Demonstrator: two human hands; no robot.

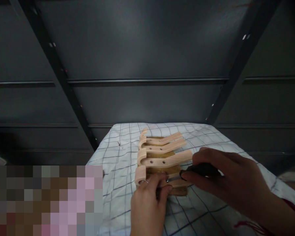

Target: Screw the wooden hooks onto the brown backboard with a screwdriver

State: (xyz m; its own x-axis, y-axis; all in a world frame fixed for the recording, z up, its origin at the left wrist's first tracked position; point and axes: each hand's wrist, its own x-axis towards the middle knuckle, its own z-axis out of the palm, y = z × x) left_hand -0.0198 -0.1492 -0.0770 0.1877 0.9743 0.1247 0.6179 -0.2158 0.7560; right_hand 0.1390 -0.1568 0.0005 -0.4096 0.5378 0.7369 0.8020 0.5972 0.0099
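Observation:
A wooden coat rack lies on the cloth: several pale wooden hooks [157,161] stand in a row across a darker wooden board [180,191]. Each has one curled end at the left and a straight arm slanting to the right. My left hand [148,200] is closed on the nearest hook [140,174], with fingers and thumb pinching its middle. In my right hand [236,180] is a screwdriver [203,169] with a black handle. Its metal shaft points left, and the tip meets the nearest hook beside my left fingertips. Dark holes show in the other hooks.
White cloth with dark checked lines [120,157] covers the raised surface beneath the rack. Behind it stands a dark panelled wall [142,101] with metal ribs. A blurred-out patch [50,200] hides the lower left. Red strings [253,226] lie near my right wrist.

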